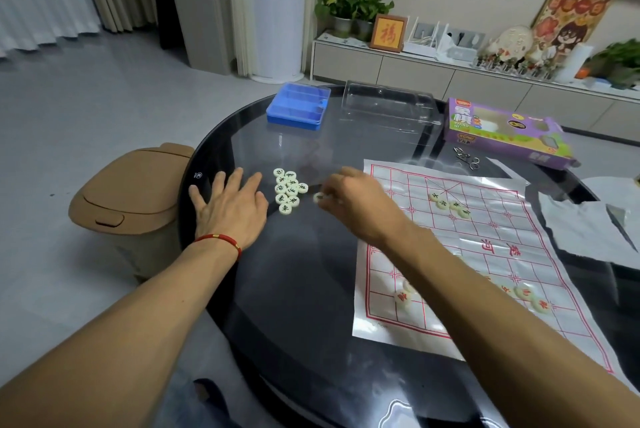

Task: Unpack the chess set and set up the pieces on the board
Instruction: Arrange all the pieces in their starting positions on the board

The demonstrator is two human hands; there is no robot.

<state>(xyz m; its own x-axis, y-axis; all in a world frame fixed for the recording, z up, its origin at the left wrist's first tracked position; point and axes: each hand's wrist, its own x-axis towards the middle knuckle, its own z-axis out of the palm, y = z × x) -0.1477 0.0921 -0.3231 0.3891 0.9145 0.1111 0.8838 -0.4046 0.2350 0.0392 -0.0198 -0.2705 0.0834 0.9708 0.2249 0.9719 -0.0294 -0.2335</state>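
A white plastic board sheet (485,247) with red lines lies on the right of the dark round glass table (294,289). Several cream discs with green characters form a cluster (289,190) left of the sheet. My left hand (228,205) rests flat on the glass beside that cluster, fingers spread. My right hand (353,199) pinches one cream piece (319,197) at its fingertips, just right of the cluster. Green-marked pieces (450,205) sit on the sheet's far side. Red-marked pieces (403,297) sit on the near side, partly hidden by my right forearm.
A blue plastic case (299,105), a clear plastic tray (388,105) and the purple chess box (502,129) stand at the table's far side. Metal ring puzzles (467,157) lie near the box. Crumpled wrapping (588,226) lies right. A brown bin (131,188) stands left.
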